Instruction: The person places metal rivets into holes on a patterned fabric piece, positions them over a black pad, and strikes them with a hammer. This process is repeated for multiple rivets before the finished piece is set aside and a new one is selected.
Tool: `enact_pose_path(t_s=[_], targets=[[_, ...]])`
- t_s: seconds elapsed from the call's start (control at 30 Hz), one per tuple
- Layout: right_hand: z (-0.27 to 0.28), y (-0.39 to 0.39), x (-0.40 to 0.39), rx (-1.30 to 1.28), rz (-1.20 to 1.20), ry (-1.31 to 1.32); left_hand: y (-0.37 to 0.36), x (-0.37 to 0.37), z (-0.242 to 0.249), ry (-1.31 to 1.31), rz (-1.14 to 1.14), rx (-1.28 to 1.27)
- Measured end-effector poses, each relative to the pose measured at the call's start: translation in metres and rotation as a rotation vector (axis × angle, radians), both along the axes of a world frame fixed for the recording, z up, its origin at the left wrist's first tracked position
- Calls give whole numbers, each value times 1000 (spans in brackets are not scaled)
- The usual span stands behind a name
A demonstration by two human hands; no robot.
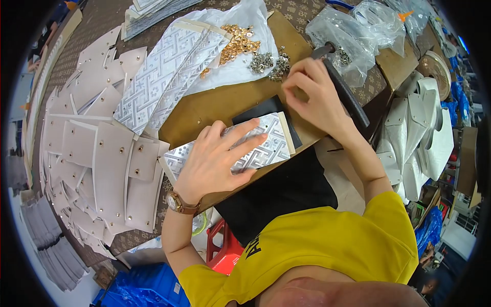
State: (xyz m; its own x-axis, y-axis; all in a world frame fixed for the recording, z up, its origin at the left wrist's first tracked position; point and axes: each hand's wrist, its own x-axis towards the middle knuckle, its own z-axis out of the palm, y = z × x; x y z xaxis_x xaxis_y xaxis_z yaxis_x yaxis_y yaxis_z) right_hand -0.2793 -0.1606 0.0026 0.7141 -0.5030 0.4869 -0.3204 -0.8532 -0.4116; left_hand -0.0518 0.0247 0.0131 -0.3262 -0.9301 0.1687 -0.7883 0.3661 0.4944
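Observation:
My left hand [215,158] lies flat with its fingers spread on a grey-and-white patterned panel [273,135], pressing it against the brown board. Part of a black pad [266,108] shows under the panel's far edge. My right hand [317,97] is raised beyond the panel's right end, thumb and fingertips pinched together; whatever they hold, if anything, is too small to make out. Close beside it lies a hammer [348,92] with a black handle. Silver metal fasteners [262,62] and gold ones [238,46] sit in loose piles just past the hands.
Many pale panels with metal studs [110,169] are heaped on the left. Another patterned piece [163,71] rests on white plastic [245,15]. Clear plastic bags [348,36] stand at the back right, with stacked white pieces [409,133] below them. The brown board [215,105] supports the work.

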Motion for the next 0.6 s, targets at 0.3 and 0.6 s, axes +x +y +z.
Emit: enact_pose_path(t_s=[0.3,0.6], targets=[[2,29,-6,255,319,22,-1,-1,-1,1,-5,-12],[17,33,-11,-137,450,196,-1,-1,-2,-6,-3,-10]])
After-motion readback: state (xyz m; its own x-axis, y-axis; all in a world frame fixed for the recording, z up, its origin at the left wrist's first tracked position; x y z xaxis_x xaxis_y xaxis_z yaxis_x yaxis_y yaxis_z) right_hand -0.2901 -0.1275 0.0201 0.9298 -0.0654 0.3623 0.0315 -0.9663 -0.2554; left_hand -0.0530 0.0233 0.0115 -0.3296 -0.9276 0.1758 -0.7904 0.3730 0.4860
